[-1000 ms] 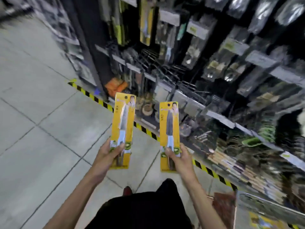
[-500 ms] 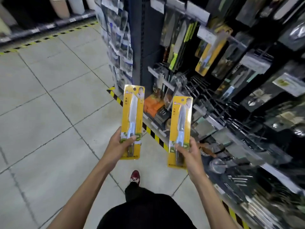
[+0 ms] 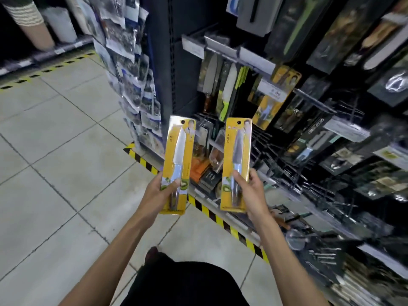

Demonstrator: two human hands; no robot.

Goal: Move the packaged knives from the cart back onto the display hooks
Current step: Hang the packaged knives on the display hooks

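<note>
My left grip [image 3: 157,192] is clamping the bottom of a yellow blister-carded knife package [image 3: 178,149], and my right grip [image 3: 252,191] is clamping its twin package [image 3: 238,149], both upright near the black wire display hooks [image 3: 272,161].

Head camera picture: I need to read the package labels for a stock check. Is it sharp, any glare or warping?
Head view: left package and right package fairly sharp, small print soft, sheen on the left one's plastic; head view's right edge, the display rack dark and smeared; rack upright leans, wide-lens warping.
</note>
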